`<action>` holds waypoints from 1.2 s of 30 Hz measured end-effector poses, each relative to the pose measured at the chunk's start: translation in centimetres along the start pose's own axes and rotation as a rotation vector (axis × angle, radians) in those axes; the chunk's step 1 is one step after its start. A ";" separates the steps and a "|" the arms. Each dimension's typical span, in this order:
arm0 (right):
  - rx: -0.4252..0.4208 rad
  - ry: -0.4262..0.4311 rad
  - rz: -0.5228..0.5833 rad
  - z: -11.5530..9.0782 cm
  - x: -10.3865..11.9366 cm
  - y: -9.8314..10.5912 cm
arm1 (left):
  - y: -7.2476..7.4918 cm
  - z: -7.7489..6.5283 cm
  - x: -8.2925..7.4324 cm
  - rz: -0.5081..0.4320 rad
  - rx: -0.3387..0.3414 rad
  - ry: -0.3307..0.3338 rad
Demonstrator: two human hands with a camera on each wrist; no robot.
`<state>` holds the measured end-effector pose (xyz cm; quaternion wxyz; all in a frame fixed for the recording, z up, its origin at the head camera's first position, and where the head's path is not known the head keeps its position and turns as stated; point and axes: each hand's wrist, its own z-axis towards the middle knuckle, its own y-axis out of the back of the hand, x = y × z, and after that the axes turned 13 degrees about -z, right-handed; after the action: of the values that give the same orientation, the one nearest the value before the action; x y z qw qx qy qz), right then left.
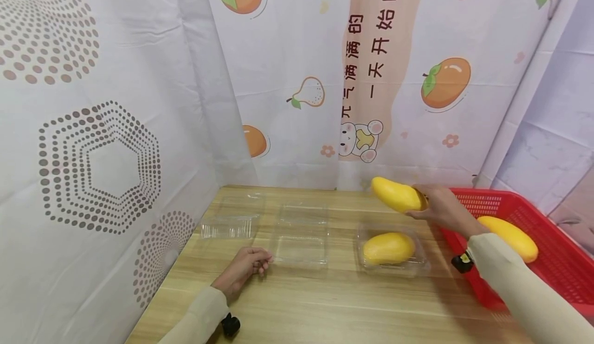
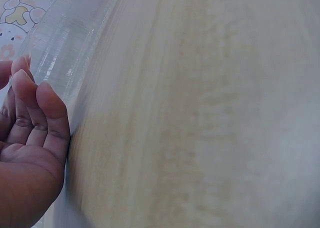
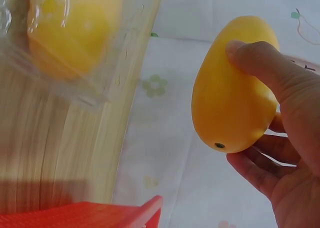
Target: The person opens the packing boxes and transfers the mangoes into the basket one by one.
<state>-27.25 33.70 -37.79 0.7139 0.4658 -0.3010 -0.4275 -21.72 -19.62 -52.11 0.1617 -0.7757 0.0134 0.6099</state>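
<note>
A fruit-printed curtain (image 1: 287, 34) is hung behind a wooden table (image 1: 325, 308). Near the table's back, a mango (image 1: 396, 195) is held up beyond the right box (image 1: 419, 261). Its long axis is slanted in the head view: the free end is pointed left and a little upward, the dark-spotted end right, toward the palm. It is gripped by the right hand (image 1: 438, 205), with thumb and fingers set on opposite sides. The left hand (image 1: 248, 261) is half open, fingers loosely curled beside the middle box (image 1: 299, 248); whether the box is touched cannot be told. A second mango (image 1: 389, 247) is contained in the right box, laid roughly crosswise; a third mango (image 1: 510, 238) is contained in the basket (image 1: 563, 261).
</note>
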 end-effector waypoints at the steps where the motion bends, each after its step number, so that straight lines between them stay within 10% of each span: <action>1: -0.002 -0.006 -0.001 -0.1 -0.2 0.1 | 0.0 0.0 0.0 0.000 0.000 0.000; 36: -0.020 -0.225 -0.047 -4.3 -6.2 2.7 | -0.1 -0.1 -0.1 0.003 0.006 0.003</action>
<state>-25.57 41.50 -37.13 0.6698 0.4150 -0.3638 -0.4968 -21.67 -19.59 -52.03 0.1632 -0.7761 0.0168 0.6089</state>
